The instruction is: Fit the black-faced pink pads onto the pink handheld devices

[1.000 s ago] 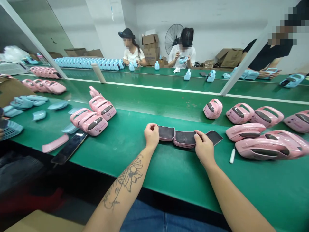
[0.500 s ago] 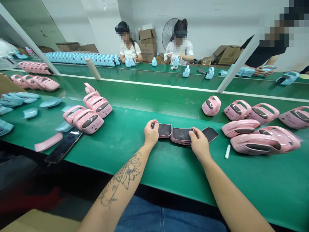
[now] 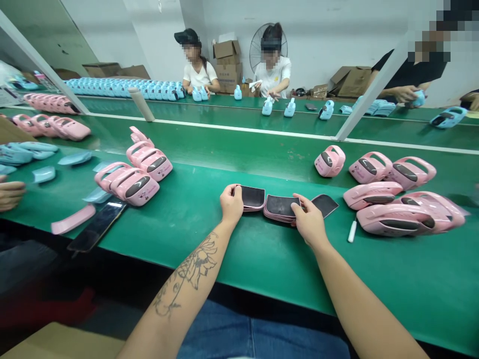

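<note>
My left hand (image 3: 232,205) is closed around the left end of a small stack of dark panels with pink edges (image 3: 254,197). My right hand (image 3: 310,219) pinches the right end of a second, similar stack (image 3: 280,207), thumb on top. The two stacks lie side by side on the green table (image 3: 258,259), their near ends almost touching. Just beyond my right fingers rests another dark panel (image 3: 325,205), tilted and partly behind the hand. My fingertips under the stacks are hidden.
Several pink handled casings (image 3: 407,219) stand at the right beside a small white stick (image 3: 352,231). More pink casings (image 3: 140,187) stand left, near a phone-like dark slab (image 3: 98,225) and a curved pink piece (image 3: 73,219). Another person's hand (image 3: 11,194) shows at the left edge.
Another person's hand has come in at the left edge. Across the table, a co-worker has lowered a blue casing to the surface. My hands have barely moved and keep hold of the stacks.
</note>
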`<state>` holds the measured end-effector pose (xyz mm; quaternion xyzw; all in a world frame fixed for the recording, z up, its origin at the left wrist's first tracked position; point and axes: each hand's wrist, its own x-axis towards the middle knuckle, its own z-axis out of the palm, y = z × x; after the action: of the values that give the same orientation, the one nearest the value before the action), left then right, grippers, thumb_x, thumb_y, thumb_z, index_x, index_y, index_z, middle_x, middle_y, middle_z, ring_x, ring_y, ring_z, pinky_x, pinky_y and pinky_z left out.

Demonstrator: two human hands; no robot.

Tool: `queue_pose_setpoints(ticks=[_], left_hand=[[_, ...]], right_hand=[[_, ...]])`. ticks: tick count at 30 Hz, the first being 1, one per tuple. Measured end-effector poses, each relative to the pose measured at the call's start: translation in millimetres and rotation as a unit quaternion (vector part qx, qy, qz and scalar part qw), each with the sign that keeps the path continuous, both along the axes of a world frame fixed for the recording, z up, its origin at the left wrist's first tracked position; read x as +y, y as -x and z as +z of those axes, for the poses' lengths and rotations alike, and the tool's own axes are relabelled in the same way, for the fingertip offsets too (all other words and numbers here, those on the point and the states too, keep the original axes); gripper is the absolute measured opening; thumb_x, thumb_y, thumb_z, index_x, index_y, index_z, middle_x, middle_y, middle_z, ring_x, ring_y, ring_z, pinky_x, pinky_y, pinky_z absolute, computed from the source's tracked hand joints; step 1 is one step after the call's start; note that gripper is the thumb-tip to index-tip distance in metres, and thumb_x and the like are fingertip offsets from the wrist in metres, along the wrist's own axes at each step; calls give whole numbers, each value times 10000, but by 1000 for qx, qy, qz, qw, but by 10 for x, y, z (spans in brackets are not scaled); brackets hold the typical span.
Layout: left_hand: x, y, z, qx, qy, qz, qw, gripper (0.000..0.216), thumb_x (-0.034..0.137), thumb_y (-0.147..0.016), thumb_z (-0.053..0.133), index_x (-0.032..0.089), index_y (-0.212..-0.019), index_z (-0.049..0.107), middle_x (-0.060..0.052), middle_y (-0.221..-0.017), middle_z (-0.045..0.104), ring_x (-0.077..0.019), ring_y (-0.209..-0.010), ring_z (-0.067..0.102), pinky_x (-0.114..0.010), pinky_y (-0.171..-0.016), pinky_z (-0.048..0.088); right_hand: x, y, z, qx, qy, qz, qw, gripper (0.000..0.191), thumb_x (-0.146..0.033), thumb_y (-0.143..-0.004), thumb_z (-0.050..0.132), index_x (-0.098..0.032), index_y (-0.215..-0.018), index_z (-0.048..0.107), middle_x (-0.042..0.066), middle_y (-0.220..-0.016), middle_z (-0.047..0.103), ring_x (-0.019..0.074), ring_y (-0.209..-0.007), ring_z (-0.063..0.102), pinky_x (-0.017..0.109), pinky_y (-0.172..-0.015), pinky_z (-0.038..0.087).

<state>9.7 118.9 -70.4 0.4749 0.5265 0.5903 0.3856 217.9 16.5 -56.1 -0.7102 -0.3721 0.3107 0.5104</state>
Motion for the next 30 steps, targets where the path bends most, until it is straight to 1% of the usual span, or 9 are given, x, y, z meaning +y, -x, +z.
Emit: queue_pose_setpoints(ticks=[5, 9, 11, 15, 18, 21, 24, 26, 30], left_hand=[[-18, -6, 50, -26, 0, -21, 999, 228, 243, -880, 581, 176, -1032, 737, -83, -1035, 757, -213, -979, 694, -341, -931, 532], [-58, 1, 63, -22, 7, -29, 999, 204, 242, -865, 568, 191, -947, 748, -75, -1011, 755, -217, -937, 674, -340, -885, 524], [-66, 8, 51, -20, 14, -21, 999, 216, 236, -872, 534, 198, -916, 742, -68, -992, 750, -216, -913, 662, -342, -871, 516], [-59, 20, 26, -26, 26, -19, 999, 229, 226, -854, 507, 199, -881, 733, -52, -906, 732, -198, -792, 633, -322, -770, 505], [-53, 23, 28, -37, 32, -29, 998, 240, 237, -843, 512, 193, -894, 743, -55, -910, 741, -190, -749, 626, -308, -704, 493], [-48, 20, 34, -47, 31, -42, 998, 259, 240, -829, 523, 187, -932, 755, -68, -988, 764, -193, -794, 653, -306, -728, 509], [-33, 9, 24, -52, 25, -45, 997, 260, 231, -815, 533, 183, -948, 751, -75, -1038, 771, -202, -865, 677, -315, -793, 527], [-17, -2, 12, -53, 26, -35, 998, 241, 233, -814, 530, 182, -925, 738, -75, -1000, 768, -206, -862, 681, -320, -792, 532], [6, -20, 3, -55, 29, -13, 998, 212, 239, -808, 516, 188, -856, 717, -67, -911, 749, -205, -818, 670, -314, -747, 529]], right_hand=[[-32, 24, 38, -2, -2, 15, 1000, 627, -464, -822, 651, -247, -1409, 676, 96, -1198, 762, 233, -684, 693, 408, -610, 626], [-33, 49, 31, 4, -20, 20, 1000, 630, -465, -818, 656, -244, -1407, 671, 102, -1266, 741, 261, -803, 718, 368, -570, 608], [-22, 49, 15, 5, -27, 20, 999, 625, -464, -818, 661, -232, -1399, 676, 105, -1263, 748, 276, -855, 730, 392, -647, 627], [-6, 24, -22, -6, -39, 15, 999, 598, -461, -821, 668, -209, -1362, 704, 109, -1242, 763, 320, -1017, 734, 477, -906, 617], [-15, 15, -33, -11, -42, 12, 999, 593, -447, -813, 681, -227, -1364, 706, 100, -1254, 761, 337, -1086, 720, 494, -967, 603], [-30, 32, -22, -3, -37, 13, 999, 625, -430, -804, 686, -249, -1403, 680, 93, -1301, 742, 332, -1040, 730, 478, -883, 641], [-32, 58, -9, 18, -27, 17, 999, 659, -410, -802, 666, -247, -1440, 647, 96, -1313, 734, 311, -921, 743, 441, -681, 668], [-23, 65, -6, 36, -24, 14, 999, 656, -388, -800, 648, -247, -1441, 641, 95, -1297, 739, 282, -830, 744, 414, -592, 659], [-4, 38, -9, 73, -23, -5, 997, 636, -353, -778, 657, -249, -1405, 663, 94, -1274, 745, 226, -698, 731, 382, -539, 651]])
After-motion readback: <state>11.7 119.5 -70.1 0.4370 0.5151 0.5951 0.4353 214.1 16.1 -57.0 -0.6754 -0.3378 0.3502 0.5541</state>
